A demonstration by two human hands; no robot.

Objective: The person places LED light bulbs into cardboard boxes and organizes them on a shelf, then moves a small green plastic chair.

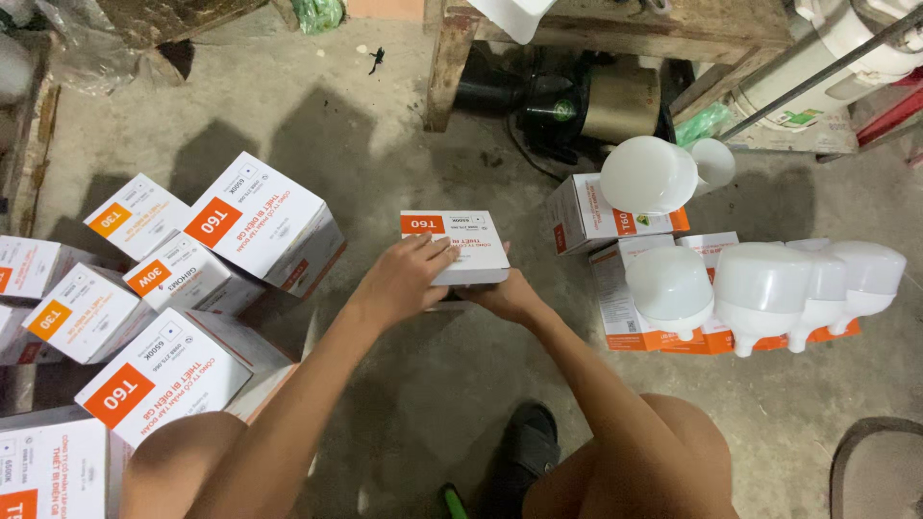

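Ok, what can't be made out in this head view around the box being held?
- White box: its underside and contents are hidden by its own closed faces.
- Right hand: fingers tucked under the box.
- Left hand: palm hidden, pressed on the box top.
- Boxes at the left: cut off by the frame edge.

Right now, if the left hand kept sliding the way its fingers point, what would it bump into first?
The left hand lies on the white and orange box, fingers pointing right. Past the box's edge comes bare floor, then probably the carton under the white bulbs, though depth is hard to judge.
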